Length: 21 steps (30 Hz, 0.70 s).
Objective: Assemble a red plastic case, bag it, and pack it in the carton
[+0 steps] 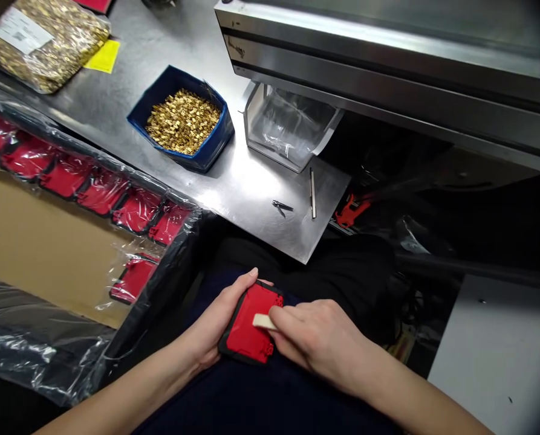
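Note:
My left hand (227, 311) is closed round the left edge of a red and black plastic case part (247, 329), its thumb along the upper side. The part lies tilted above my lap, red face up, with small moulded details on its right edge. In my right hand (317, 335) a short cream-coloured flat strip (262, 321) is pinched between thumb and fingers. Its end lies over the red face, and I cannot tell whether it touches. My right fingers partly hide the part's right edge.
A blue bin (215, 145) of small brass pieces and a clear bin (279, 158) stand on the metal table (247, 199), near small nippers (282, 207) and a slim knife (312, 193). At left, a plastic-lined box (61, 223) holds several bagged red parts. A metal beam (387, 90) crosses upper right.

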{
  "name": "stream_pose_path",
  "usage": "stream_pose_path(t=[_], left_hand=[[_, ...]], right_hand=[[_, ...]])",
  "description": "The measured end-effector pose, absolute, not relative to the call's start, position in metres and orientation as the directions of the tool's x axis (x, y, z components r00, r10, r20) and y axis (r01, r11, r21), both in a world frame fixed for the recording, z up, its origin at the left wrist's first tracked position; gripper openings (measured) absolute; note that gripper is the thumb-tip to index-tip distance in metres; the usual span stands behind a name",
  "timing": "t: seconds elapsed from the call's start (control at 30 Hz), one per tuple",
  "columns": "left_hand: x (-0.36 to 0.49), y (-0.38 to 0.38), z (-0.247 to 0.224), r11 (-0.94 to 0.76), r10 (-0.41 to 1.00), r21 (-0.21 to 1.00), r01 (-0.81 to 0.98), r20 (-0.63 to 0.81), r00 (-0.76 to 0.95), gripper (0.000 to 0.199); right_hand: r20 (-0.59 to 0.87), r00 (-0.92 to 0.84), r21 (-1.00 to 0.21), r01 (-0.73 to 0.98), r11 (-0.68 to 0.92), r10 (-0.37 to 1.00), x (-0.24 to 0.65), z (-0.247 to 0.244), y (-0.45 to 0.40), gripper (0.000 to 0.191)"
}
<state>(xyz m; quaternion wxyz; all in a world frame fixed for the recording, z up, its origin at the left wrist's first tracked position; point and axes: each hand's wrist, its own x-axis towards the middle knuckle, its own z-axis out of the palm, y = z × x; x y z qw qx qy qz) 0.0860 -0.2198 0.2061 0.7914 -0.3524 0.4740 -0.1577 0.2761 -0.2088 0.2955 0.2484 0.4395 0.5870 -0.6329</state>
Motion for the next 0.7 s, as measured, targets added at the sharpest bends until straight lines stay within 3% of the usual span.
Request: stream_pose_path(t=[0.37, 0.7], left_hand=[[0.087, -0.218, 0.205, 0.756, -0.551, -0.653, -0.046, -0.672, 0.495, 0.055], [0.083, -0.218, 0.205, 0.760, -0.549, -0.649, -0.022, -0.659, 0.514, 0.056]], right_hand=[[-0.914, -0.396, -0.406, 0.888, -0.218, 0.086, 0.264, 0.302, -0.206, 0.019], [-0.948, -0.249, -0.286, 0.940, -0.185, 0.200, 0.242, 0.311, -0.217, 0.020]])
